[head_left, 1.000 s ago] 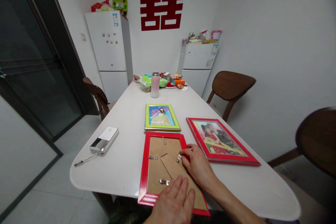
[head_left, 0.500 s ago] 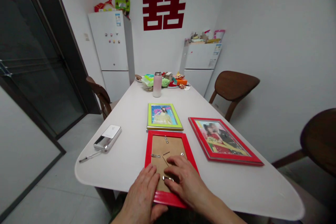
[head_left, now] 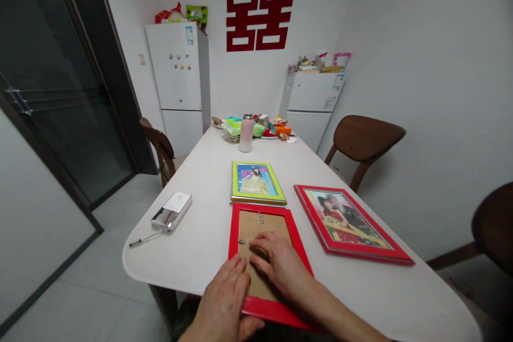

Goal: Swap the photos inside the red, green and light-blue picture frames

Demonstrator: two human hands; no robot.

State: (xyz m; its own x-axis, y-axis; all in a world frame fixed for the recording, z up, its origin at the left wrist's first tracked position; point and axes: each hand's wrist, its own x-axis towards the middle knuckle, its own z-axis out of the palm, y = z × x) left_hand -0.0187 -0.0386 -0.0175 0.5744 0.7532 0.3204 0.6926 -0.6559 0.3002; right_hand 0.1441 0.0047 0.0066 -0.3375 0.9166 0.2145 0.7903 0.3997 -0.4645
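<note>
A red picture frame point(head_left: 237, 224) lies face down at the near edge of the table, its brown backing board point(head_left: 276, 223) upward. My left hand point(head_left: 226, 296) grips its lower left edge, fingers on top and thumb below. Over the backing board, my right hand point(head_left: 282, 264) is bent with fingers apart, a fingertip at the left metal clip point(head_left: 242, 242). Another metal clip point(head_left: 261, 218) shows at the top of the board. My right hand hides much of the board's middle and right side.
Just beyond lies a green picture frame point(head_left: 234, 184), face up. Another red picture frame point(head_left: 320, 232) lies face up on the right. On the left is a silver power bank point(head_left: 172, 212) with a short cable. A pink bottle point(head_left: 246, 134) stands farther back before piled packages point(head_left: 232, 127).
My right hand has moved up the board from the lower clip to the left clip. The lower clip is now covered. My left hand stays on the frame's edge; the view has shifted slightly.
</note>
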